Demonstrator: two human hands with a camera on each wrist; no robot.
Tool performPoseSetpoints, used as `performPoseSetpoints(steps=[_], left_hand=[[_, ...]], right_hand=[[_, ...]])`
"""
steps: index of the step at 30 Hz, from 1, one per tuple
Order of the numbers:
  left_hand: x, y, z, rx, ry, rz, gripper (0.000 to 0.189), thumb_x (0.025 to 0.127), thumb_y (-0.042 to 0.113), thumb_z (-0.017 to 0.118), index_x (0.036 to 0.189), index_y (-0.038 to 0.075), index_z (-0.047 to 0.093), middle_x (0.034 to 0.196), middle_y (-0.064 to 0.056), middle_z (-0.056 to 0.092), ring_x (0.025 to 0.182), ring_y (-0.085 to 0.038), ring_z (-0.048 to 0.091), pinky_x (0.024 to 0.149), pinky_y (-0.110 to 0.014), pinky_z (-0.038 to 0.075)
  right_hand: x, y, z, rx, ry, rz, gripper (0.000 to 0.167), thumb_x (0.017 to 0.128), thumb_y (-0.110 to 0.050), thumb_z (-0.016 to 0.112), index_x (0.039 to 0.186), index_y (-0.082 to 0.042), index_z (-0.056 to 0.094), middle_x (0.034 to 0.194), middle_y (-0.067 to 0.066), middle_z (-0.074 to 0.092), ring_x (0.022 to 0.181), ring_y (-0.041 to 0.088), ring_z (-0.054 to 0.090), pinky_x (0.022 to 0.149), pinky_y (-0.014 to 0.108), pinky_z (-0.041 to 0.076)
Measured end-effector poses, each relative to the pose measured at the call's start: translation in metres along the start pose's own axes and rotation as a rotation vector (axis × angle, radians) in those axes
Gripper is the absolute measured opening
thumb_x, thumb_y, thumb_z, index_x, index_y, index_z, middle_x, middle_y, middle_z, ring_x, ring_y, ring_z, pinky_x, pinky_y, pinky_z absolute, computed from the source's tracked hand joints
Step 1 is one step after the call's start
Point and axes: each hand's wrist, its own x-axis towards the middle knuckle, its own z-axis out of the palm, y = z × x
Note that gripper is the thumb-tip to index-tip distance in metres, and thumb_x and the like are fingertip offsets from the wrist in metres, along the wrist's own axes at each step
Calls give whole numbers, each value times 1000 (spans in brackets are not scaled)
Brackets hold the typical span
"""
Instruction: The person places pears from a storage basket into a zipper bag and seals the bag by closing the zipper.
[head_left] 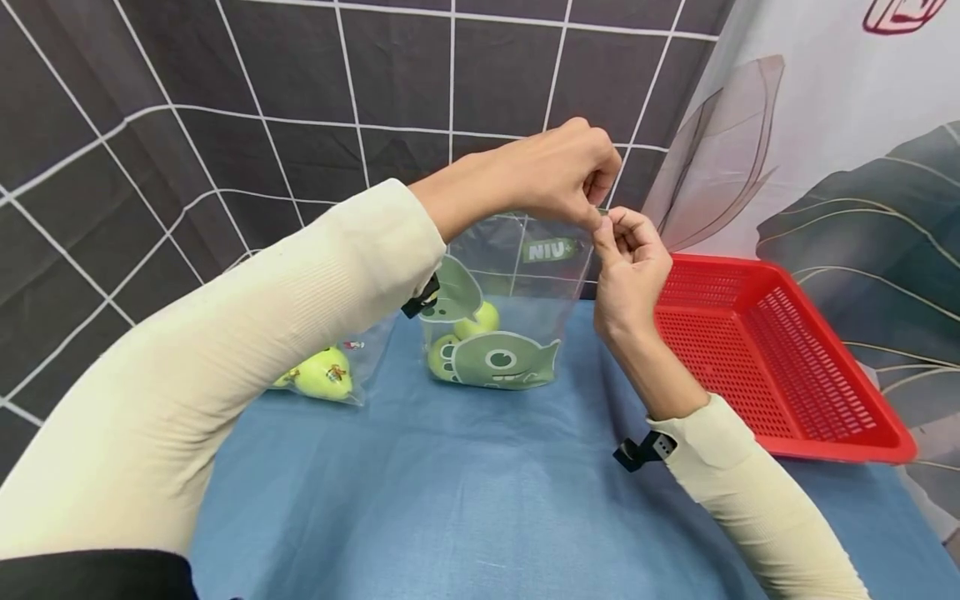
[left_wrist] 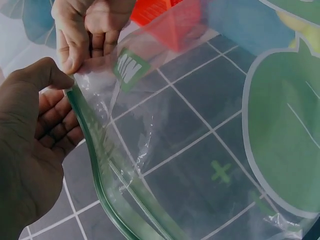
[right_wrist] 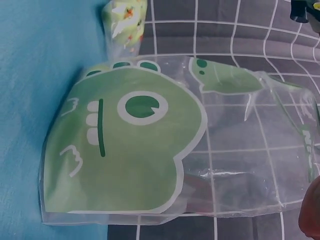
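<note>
A clear zip-lock bag (head_left: pixel 495 358) with a green cartoon monster print stands upright on the blue cloth, yellow-green balls (head_left: pixel 480 321) in its bottom. At the bag's top right corner, my left hand (head_left: pixel 558 179) pinches the end of the green zip strip (left_wrist: pixel 95 155) between thumb and forefinger. My right hand (head_left: pixel 633 271) pinches the same corner, its fingertips close against the left ones. The left wrist view shows the zip edges apart along the middle of the mouth. Only a fingertip (right_wrist: pixel 311 212) of the right hand enters the right wrist view.
Left of the standing bag, partly behind my left sleeve, lies another clear bag (head_left: pixel 356 387) holding patterned yellow-green things (head_left: pixel 322 375). A red perforated basket (head_left: pixel 832 400) sits on the right of the blue cloth (head_left: pixel 450 500). A dark, white-gridded curtain (head_left: pixel 397 75) hangs behind.
</note>
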Motion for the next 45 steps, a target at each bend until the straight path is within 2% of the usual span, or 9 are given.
performPoseSetpoints(steps=[8, 15, 22, 32, 39, 45], left_hand=[[-1, -2, 1, 12, -2, -5, 20, 87, 14, 77, 74, 19, 63, 72, 8, 56, 72, -11, 52, 63, -22, 40], [-11, -8, -3, 0, -26, -38, 16, 90, 16, 79, 78, 18, 68, 75, 7, 61, 72, -11, 56, 66, -22, 45], [-25, -16, -9, -22, -38, -67, 13, 92, 18, 76, 80, 16, 70, 75, 5, 62, 71, -11, 56, 67, -23, 46], [-60, -43, -8, -65, 18, -118, 12, 87, 16, 74, 75, 18, 72, 66, 10, 59, 64, -7, 53, 63, -21, 43], [-91, -59, -10, -74, 54, -148, 8, 87, 14, 74, 79, 14, 73, 70, 4, 63, 66, -12, 56, 64, -21, 44], [-115, -71, -15, -45, 75, -188, 6, 88, 13, 74, 82, 12, 74, 72, 0, 65, 68, -15, 58, 64, -21, 44]], right_hand=[[0, 0, -7, -34, 6, -30, 30, 102, 10, 73, 91, -18, 74, 84, -6, 67, 83, 7, 62, 78, 17, 52], [-2, -7, -14, -25, -24, -40, 29, 103, 11, 71, 91, -15, 74, 84, -3, 72, 82, 10, 68, 80, 18, 58], [-2, -13, -20, -51, -19, -42, 31, 102, 12, 71, 91, -17, 74, 85, -5, 74, 82, 9, 68, 77, 16, 57], [-2, -13, -26, -83, -26, -20, 33, 102, 12, 71, 90, -18, 72, 86, -6, 75, 83, 7, 69, 79, 15, 59], [-2, -13, -29, -99, -37, -24, 32, 103, 12, 70, 91, -18, 72, 86, -6, 75, 85, 8, 70, 80, 15, 60], [-2, -17, -32, -87, 5, -1, 27, 102, 12, 72, 89, -12, 73, 85, -2, 75, 81, 9, 67, 72, 14, 56]])
